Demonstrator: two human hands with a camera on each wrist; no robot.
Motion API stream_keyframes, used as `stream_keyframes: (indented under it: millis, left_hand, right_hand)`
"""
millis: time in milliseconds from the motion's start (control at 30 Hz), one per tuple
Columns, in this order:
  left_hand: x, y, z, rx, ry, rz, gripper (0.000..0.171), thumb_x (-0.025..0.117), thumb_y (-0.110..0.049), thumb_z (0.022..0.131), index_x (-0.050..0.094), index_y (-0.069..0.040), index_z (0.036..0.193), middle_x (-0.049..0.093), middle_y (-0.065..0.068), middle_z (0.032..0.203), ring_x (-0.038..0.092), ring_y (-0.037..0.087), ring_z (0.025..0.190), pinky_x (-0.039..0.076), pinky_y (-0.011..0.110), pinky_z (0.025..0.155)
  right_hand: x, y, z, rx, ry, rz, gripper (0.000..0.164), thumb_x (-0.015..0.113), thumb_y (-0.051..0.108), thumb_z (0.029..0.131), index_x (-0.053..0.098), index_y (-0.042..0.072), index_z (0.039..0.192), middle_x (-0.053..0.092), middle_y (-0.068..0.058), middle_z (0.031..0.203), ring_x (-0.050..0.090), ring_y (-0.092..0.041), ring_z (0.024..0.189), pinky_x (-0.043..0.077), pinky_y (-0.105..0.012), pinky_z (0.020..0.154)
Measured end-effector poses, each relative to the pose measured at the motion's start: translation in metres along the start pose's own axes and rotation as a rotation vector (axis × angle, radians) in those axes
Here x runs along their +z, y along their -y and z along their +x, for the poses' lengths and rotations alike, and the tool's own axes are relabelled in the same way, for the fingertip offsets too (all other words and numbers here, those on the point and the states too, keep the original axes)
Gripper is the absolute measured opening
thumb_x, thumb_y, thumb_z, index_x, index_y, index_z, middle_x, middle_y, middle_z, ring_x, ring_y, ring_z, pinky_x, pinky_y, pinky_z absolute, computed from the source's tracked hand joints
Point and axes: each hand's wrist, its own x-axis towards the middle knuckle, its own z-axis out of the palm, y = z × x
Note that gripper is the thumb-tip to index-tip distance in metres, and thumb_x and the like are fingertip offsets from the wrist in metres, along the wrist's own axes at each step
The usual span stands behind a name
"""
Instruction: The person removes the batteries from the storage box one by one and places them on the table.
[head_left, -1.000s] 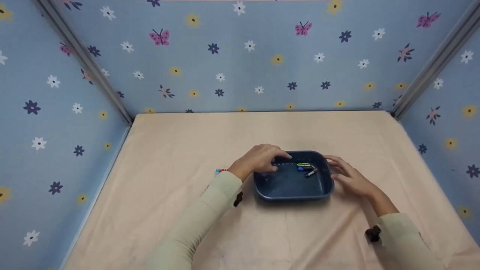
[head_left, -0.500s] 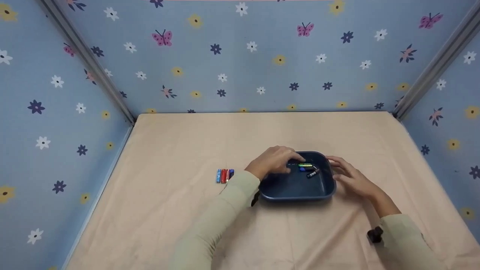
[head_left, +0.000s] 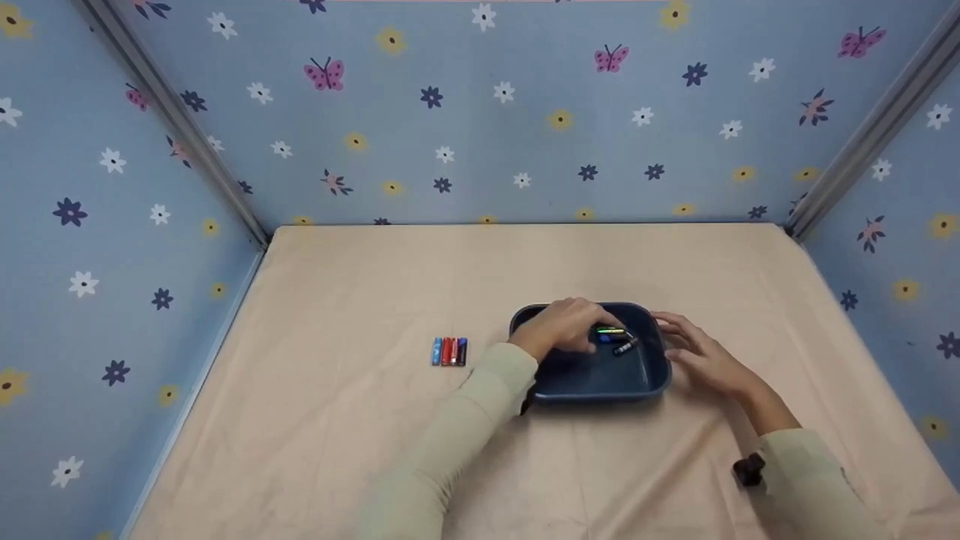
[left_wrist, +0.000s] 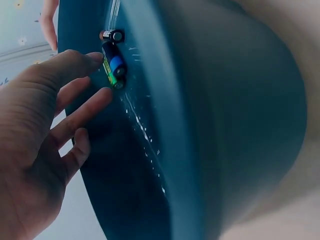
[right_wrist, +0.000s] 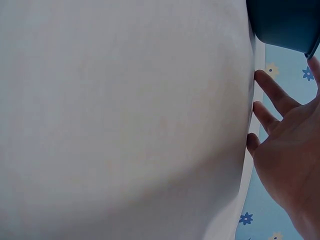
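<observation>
A dark blue plastic basin (head_left: 592, 394) stands on the cloth-covered table. Inside it, near the right end, lie a green-and-black battery (left_wrist: 111, 75), a blue-and-black battery (left_wrist: 115, 60) and a black battery with a copper-coloured end (left_wrist: 112, 35). My left hand (head_left: 566, 326) reaches over the basin's left side, its thumb and fingers spread just short of the batteries in the left wrist view. Nothing shows in its grasp. My right hand (head_left: 705, 360) is at the basin's right wall with extended fingers; a fingertip meets the rim in the right wrist view.
Left of the basin, several batteries in light blue, red and dark blue lie side by side in a row (head_left: 449, 351). The beige cloth (head_left: 360, 300) covers the table. Flower-patterned blue panels (head_left: 480, 112) rise at the back and both sides.
My left hand has moved right, deeper over the basin toward the batteries. Its arm has uncovered the battery row on the cloth. The right hand has stayed at the basin's side.
</observation>
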Motion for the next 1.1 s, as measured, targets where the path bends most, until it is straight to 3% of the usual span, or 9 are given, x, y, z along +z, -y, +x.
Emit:
stream_keyframes:
  millis: [67,167,267,333,400,467,533,867,1100]
  left_hand:
    - [0.002,-0.001,0.001,-0.003,0.005,-0.019,0.062,0.082,-0.019,0.104,0.064,-0.032,0.162,0.065,-0.004,0.166,0.065,0.022,0.151,0.052,0.042,0.127]
    - [0.005,-0.001,0.002,-0.005,0.018,-0.032,0.063,0.082,-0.019,0.104,0.062,-0.033,0.163,0.064,-0.003,0.167,0.067,0.023,0.147,0.053,0.042,0.124]
    - [0.006,-0.001,0.002,-0.002,0.032,-0.007,0.064,0.081,-0.021,0.105,0.061,-0.032,0.164,0.065,-0.003,0.166,0.069,0.023,0.142,0.055,0.041,0.122]
    - [0.006,-0.001,0.003,-0.004,0.045,-0.002,0.064,0.081,-0.021,0.105,0.060,-0.032,0.164,0.066,-0.004,0.165,0.069,0.022,0.142,0.054,0.040,0.123]
    - [0.007,0.000,0.004,-0.007,0.060,-0.007,0.064,0.081,-0.021,0.105,0.060,-0.031,0.165,0.065,-0.005,0.166,0.068,0.021,0.145,0.052,0.040,0.125]
    - [0.007,0.000,0.005,-0.007,0.073,-0.015,0.064,0.080,-0.021,0.105,0.060,-0.031,0.165,0.065,-0.006,0.166,0.065,0.021,0.150,0.051,0.040,0.127]
    - [0.007,0.000,0.006,-0.007,0.079,-0.019,0.063,0.080,-0.021,0.105,0.060,-0.031,0.164,0.064,-0.007,0.166,0.063,0.021,0.152,0.050,0.041,0.129]
    - [0.010,0.001,0.011,0.000,0.096,0.002,0.064,0.081,-0.022,0.103,0.062,-0.027,0.163,0.071,-0.001,0.156,0.066,0.020,0.146,0.052,0.038,0.124]
    - [-0.001,-0.003,0.007,-0.035,0.190,-0.150,0.072,0.082,-0.019,0.104,0.053,-0.026,0.170,0.070,0.009,0.158,0.063,0.025,0.151,0.048,0.041,0.130]
  right_hand:
    - [0.000,0.001,0.000,0.006,0.004,0.005,0.060,0.059,0.014,0.117,0.041,0.016,0.174,0.056,-0.021,0.169,0.048,0.014,0.147,0.035,-0.020,0.126]
    - [-0.001,0.002,0.000,0.020,0.008,0.001,0.060,0.059,0.014,0.117,0.041,0.016,0.174,0.054,-0.021,0.171,0.046,0.017,0.147,0.035,-0.049,0.134]
    - [0.000,0.003,0.001,0.026,0.007,-0.001,0.060,0.059,0.013,0.116,0.041,0.016,0.173,0.053,-0.022,0.171,0.044,0.018,0.146,0.028,-0.072,0.130]
    - [-0.001,0.003,0.000,0.031,0.004,-0.006,0.060,0.059,0.013,0.116,0.041,0.017,0.173,0.054,-0.022,0.170,0.043,0.019,0.145,0.030,-0.063,0.134]
    - [-0.001,0.002,0.000,0.030,0.004,0.001,0.060,0.059,0.013,0.116,0.041,0.016,0.173,0.054,-0.023,0.170,0.044,0.019,0.146,0.032,-0.043,0.135]
    - [-0.001,0.001,0.000,0.023,0.004,0.009,0.060,0.059,0.013,0.116,0.041,0.016,0.174,0.054,-0.023,0.170,0.044,0.019,0.147,0.032,-0.022,0.129]
    - [-0.001,0.000,-0.001,0.014,0.004,0.025,0.060,0.059,0.012,0.116,0.041,0.015,0.174,0.054,-0.024,0.171,0.044,0.019,0.147,0.029,-0.008,0.122]
    - [-0.001,0.000,-0.001,0.007,-0.003,0.024,0.060,0.059,0.012,0.116,0.041,0.016,0.174,0.058,-0.023,0.167,0.048,0.016,0.146,0.031,-0.008,0.120]
    - [-0.001,-0.002,0.000,0.006,0.007,0.024,0.061,0.059,0.012,0.116,0.040,0.014,0.174,0.057,-0.025,0.167,0.048,0.015,0.146,0.032,-0.009,0.120]
